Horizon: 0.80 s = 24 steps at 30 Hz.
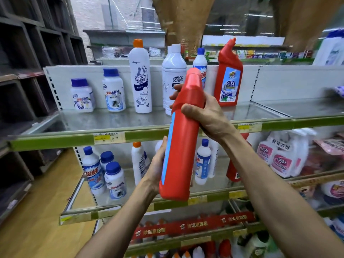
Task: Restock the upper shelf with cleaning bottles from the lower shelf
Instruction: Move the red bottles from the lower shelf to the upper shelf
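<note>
Right-hand grip point(204, 116): wrapped round shoulder of red cleaner bottle point(181, 146), steering it.
Left-hand grip point(158, 164): holds lower body, bearing weight.
Destination: upper shelf point(111, 120), likely beside matching bottle point(229, 75).

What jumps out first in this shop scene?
A red bottle tilts in mid-air at centre, the right hand gripping its shoulder and the left hand holding its lower side. Behind it, on the upper shelf, a second red bottle stands right of the white bottles.

red bottle point(183, 146) | blue side label, capped, leaning right | neck in my right hand point(206, 116), lower body in my left hand point(157, 164)
</note>
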Tool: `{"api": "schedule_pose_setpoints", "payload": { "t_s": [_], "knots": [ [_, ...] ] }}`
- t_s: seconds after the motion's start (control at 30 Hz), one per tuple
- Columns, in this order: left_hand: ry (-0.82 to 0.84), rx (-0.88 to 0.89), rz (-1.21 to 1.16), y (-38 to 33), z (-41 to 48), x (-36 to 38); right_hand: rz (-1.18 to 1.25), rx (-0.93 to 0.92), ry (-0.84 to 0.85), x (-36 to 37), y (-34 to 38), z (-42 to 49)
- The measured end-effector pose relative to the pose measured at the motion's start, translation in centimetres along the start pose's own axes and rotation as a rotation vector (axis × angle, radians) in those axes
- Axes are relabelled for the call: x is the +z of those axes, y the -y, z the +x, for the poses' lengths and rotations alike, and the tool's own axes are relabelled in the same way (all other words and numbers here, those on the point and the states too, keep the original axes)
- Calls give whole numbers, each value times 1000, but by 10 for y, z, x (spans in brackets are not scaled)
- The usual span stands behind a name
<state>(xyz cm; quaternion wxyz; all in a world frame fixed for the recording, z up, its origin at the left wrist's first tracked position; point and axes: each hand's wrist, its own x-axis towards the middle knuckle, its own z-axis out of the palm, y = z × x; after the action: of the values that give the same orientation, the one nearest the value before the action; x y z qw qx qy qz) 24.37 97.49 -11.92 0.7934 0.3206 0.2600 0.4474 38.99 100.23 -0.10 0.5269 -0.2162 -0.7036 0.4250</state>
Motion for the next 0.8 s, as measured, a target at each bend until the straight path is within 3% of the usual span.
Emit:
{"api": "schedule_pose_setpoints", "payload": {
  "t_s": [0.13,0.43,0.5,0.6,0.7,0.8],
  "knots": [
    [38,-62,2,-2,0,5,-92,20,-190,12,10,2],
    [-30,278,304,-45,-10,23,-566,68,-491,26,35,29],
    [-71,395,467,-47,-11,20,-684,80,-549,30,37,33],
    [-155,599,804,-41,-10,21,-826,86,-576,36,40,33],
    [-159,673,770,-35,-12,27,-853,116,-570,37,40,33],
    [-138,690,669,-32,-12,26,-776,95,-449,27,39,32]
  ]
}}
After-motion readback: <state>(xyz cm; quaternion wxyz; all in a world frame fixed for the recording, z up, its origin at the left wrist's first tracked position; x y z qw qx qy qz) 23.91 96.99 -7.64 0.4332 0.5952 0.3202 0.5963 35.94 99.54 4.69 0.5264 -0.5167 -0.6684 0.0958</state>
